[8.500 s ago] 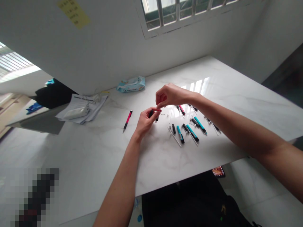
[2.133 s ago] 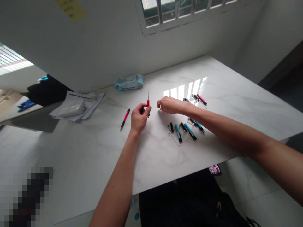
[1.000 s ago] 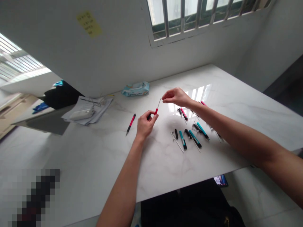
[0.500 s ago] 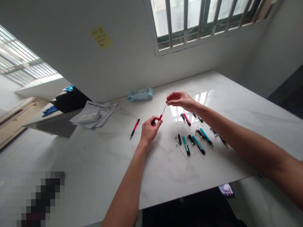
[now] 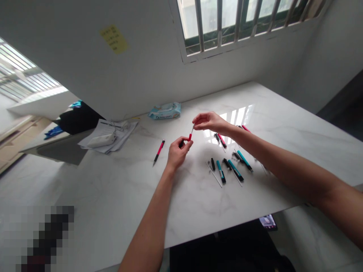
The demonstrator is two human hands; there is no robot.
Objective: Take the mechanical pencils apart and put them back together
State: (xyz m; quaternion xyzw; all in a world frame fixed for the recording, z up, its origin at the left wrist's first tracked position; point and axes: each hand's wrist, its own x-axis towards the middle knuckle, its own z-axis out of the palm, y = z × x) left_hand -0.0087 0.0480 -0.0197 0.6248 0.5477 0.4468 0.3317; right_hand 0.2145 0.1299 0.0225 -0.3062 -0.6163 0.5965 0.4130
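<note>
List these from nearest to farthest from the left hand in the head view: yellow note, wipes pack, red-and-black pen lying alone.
1. Red-and-black pen: just left of the left hand.
2. Wipes pack: beyond it, near the wall.
3. Yellow note: up on the wall, upper left.

A light-blue wipes packet [image 5: 165,112] was found at 11 o'clock, near the back edge of the marble-patterned table [image 5: 113,196], with loose papers [image 5: 95,132] at 9 o'clock bearing a white object [image 5: 101,140]. A yellow note [image 5: 114,39] was observed on the wall [image 5: 141,71] between 10 and 11 o'clock, and a barred window [image 5: 241,24] at 1 o'clock. A lit phone [image 5: 268,222] was noted at 4 o'clock, beyond the table's near edge.
</note>
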